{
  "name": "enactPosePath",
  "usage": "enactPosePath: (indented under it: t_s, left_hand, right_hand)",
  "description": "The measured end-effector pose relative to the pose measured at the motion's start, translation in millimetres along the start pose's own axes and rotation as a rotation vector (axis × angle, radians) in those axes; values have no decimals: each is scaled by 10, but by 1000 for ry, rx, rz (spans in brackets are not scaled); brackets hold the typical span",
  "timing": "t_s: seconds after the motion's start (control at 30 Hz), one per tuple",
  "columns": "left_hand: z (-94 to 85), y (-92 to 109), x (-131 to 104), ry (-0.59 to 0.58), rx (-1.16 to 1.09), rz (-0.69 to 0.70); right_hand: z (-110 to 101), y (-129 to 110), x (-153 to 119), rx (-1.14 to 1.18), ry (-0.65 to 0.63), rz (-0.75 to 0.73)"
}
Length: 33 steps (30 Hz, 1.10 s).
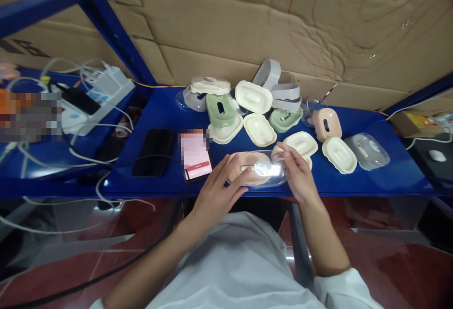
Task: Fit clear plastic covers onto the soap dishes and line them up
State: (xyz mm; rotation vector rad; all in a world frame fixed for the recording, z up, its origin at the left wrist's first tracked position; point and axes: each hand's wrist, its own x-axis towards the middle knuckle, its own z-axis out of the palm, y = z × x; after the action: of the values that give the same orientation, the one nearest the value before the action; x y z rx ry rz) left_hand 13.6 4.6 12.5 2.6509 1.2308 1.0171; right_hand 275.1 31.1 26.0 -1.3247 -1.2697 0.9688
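Observation:
A peach oval box (pixel 237 170) lies near the table's front edge, with a clear plastic cover (pixel 278 177) over it and overhanging its right side. A shiny round patch shows on the cover. My left hand (pixel 221 184) rests on the left part of the box and cover, fingers spread. At the right end, my right hand (pixel 297 170) has its thumb and index finger pinched on the cover's edge. Just behind lies a cream oval tray (pixel 300 145), partly hidden by my right hand.
Cream trays (pixel 254 96), a green box (pixel 221 111), grey rings (pixel 269 75) and a peach box (pixel 327 124) crowd the back. Two phones (pixel 153 151) lie left. A grey box in clear plastic (pixel 370 152) sits right. Cables and a power strip (pixel 106 92) fill the far left.

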Motion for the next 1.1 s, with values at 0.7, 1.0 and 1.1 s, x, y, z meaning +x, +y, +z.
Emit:
enactPosePath:
  t_s: [0.7,1.0,1.1]
  left_hand:
    - [16,-29,-68,17,-53,-223]
    - [40,50,-91,-11,-175,-219]
    - [27,113,-101,70,-258,-227]
  right_hand:
    - [73,69,-115,-819,-429,-703]
    - [33,140,-60,-725,-385,-682]
    - [-59,80,-168,-791,-236,-761]
